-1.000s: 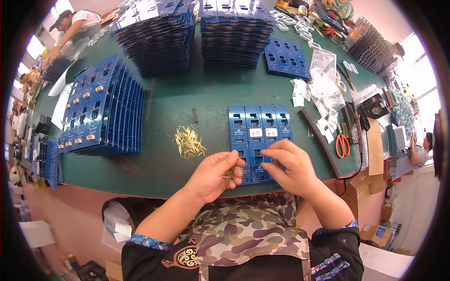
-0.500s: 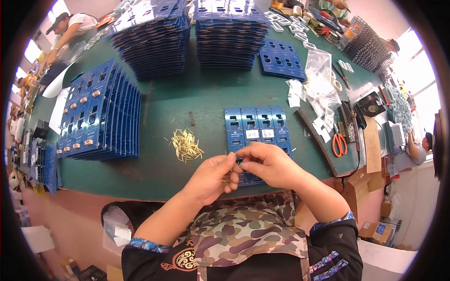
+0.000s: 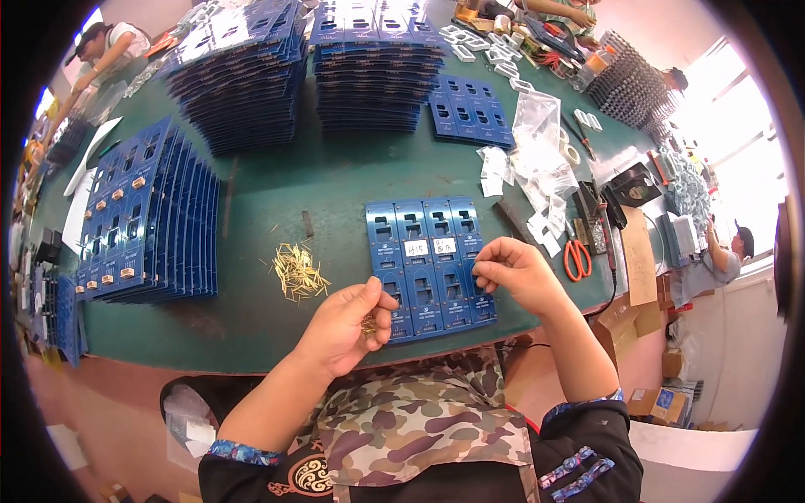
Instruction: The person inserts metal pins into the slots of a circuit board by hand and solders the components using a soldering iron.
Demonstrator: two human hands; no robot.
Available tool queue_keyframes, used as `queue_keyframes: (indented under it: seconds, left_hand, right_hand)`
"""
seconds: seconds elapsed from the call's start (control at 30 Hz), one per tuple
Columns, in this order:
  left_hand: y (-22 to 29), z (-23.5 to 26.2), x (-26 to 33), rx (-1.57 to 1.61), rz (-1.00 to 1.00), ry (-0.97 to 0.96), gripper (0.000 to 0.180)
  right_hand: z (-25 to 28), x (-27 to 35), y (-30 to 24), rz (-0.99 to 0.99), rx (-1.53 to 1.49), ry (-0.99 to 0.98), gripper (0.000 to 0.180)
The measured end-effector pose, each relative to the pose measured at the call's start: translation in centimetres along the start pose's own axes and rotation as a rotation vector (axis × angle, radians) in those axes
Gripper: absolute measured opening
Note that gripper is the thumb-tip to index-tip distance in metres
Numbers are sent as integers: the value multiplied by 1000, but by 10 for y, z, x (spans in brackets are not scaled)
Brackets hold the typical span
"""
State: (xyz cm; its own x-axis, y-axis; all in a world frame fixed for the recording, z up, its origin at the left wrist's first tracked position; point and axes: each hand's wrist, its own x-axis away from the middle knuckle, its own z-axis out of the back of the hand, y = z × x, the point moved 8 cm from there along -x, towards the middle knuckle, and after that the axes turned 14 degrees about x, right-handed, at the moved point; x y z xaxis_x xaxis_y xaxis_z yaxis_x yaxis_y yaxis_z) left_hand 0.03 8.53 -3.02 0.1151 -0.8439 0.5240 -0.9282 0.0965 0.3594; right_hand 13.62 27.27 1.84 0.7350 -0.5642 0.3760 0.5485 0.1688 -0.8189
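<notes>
A blue circuit-board panel (image 3: 424, 272) lies flat on the table in front of me, with two small white labels bearing handwriting. My left hand (image 3: 340, 329) is at its lower left corner, fingers curled round several thin brass pins (image 3: 369, 325). Over the panel's right edge, my right hand (image 3: 518, 272) has thumb and forefinger pinched together; whatever is between them is too small to make out. A loose heap of the same brass pins (image 3: 299, 272) rests on the green tabletop, left of the panel.
Tall stacks of blue panels (image 3: 239, 84) stand at the back, another stack (image 3: 151, 218) at the left. Red-handled scissors (image 3: 577, 260), a dark bar (image 3: 520, 225) and plastic bags (image 3: 537, 138) lie to the right. Other people work around the table.
My hands have separated: the right has moved rightward to the panel's right edge, the left stays low with the pins. The view has shifted, and more of the panel shows.
</notes>
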Motion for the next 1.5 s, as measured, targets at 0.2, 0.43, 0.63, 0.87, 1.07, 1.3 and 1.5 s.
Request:
queue_keyframes:
  seconds: [0.2, 0.43, 0.63, 0.87, 1.07, 1.3, 1.5]
  left_hand:
    - [-1, 1, 0, 2, 6, 20, 31]
    - [-1, 1, -1, 17, 6, -22, 29]
    - [0, 0, 0, 17, 7, -35, 29]
    - [0, 0, 1, 19, 5, -41, 30]
    - [-1, 1, 1, 19, 0, -53, 29]
    - [-1, -1, 1, 6, -2, -66, 29]
    - [1, 0, 1, 14, -7, -20, 31]
  right_hand:
    - [-4, -4, -6, 180, 308, 98, 9]
    - [-14, 0, -26, 364, 520, 146, 9]
    - [-16, 2, -29, 377, 565, 181, 9]
    - [-18, 9, -33, 438, 650, 235, 9]
    - [-19, 11, -34, 460, 683, 269, 8]
    - [-16, 10, -32, 497, 690, 224, 12]
    - [-17, 24, -38, 583, 767, 306, 17]
